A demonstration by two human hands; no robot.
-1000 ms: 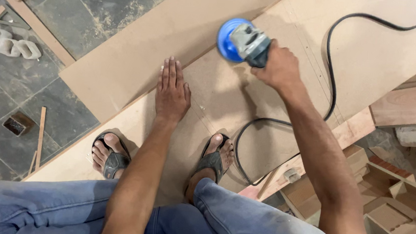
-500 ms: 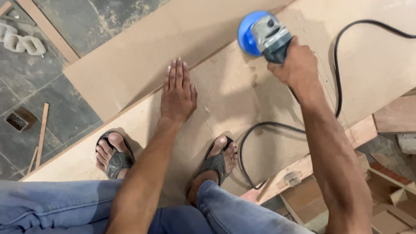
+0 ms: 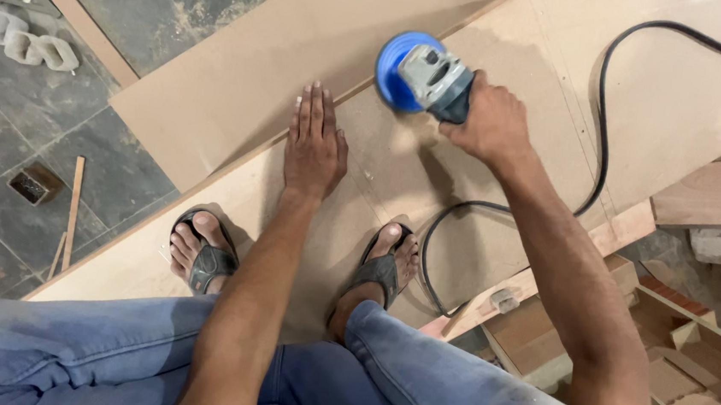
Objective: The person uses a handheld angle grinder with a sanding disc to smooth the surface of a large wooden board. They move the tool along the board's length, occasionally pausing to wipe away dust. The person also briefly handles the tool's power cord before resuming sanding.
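Right hand (image 3: 489, 118) gripping grey-bodied power sander with round blue pad (image 3: 418, 74) upper centre on tan fibreboard sheet (image 3: 511, 34), left hand (image 3: 315, 146) open, flat on sheet beside it; I'd keep pad flat, pressure light, black cord (image 3: 605, 93) behind tool.

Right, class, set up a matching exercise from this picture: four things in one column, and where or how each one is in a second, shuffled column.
Things:
1. left hand
2. right hand
3. black cable
4. blue disc

States:
A. loops across the board
B. flat, palm down, on the board
C. at the head of the power tool
D. gripping the power tool

Pairs: 1-B, 2-D, 3-A, 4-C
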